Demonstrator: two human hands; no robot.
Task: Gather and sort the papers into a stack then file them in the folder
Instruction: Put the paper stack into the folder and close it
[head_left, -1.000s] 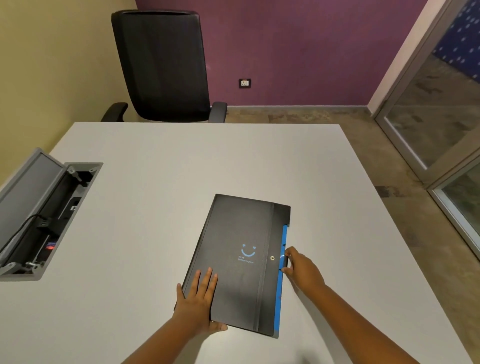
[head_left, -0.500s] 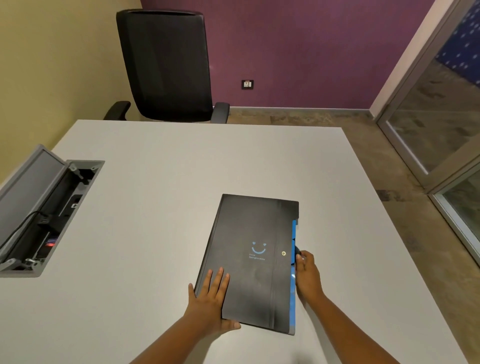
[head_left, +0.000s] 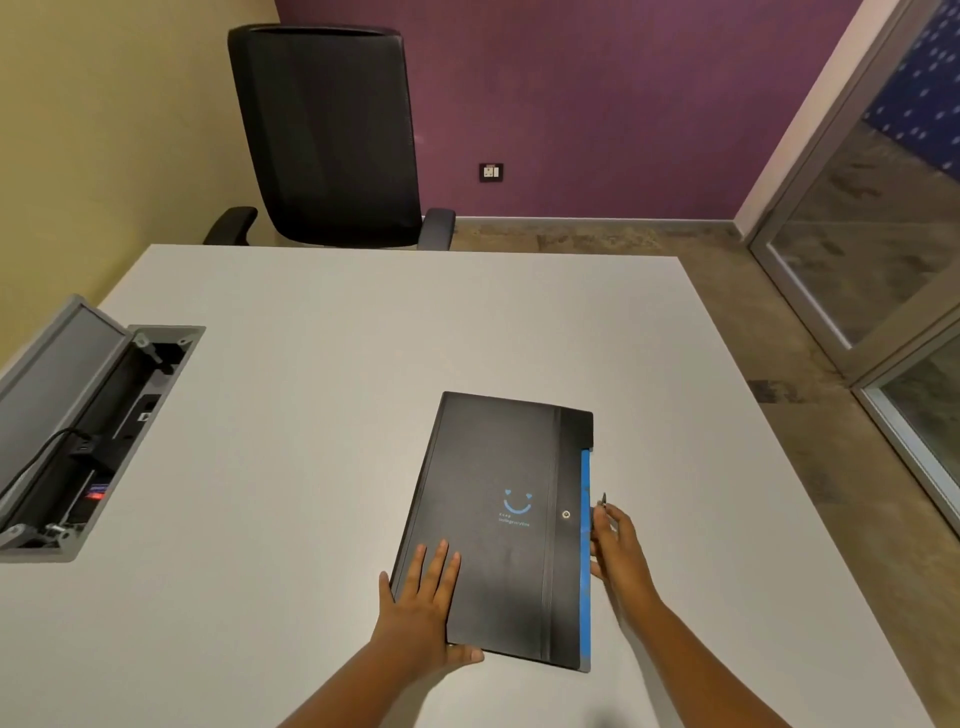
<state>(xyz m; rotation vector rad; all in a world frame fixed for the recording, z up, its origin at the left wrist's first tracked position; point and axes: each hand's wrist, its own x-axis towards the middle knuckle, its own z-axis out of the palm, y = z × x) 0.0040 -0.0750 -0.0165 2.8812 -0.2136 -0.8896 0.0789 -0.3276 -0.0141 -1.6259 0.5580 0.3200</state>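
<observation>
A closed black folder (head_left: 498, 525) with a blue smiley print and a small round button lies on the white table (head_left: 322, 415), with a blue strip along its right edge. My left hand (head_left: 421, 618) rests flat on its near left corner, fingers spread, thumb along the near edge. My right hand (head_left: 618, 551) is at the blue right edge beside the button. Its fingertips pinch a thin dark closure cord (head_left: 603, 500) that sticks up above them. No loose papers are visible.
An open grey cable box (head_left: 78, 441) with a plugged-in cable is set into the table at the left. A black office chair (head_left: 332, 140) stands behind the far edge. To the right are bare floor and a glass door (head_left: 883, 270).
My right hand has come off the blue strip to just beside it and now lifts the thin cord end. My left hand stays flat on the folder's near corner.
</observation>
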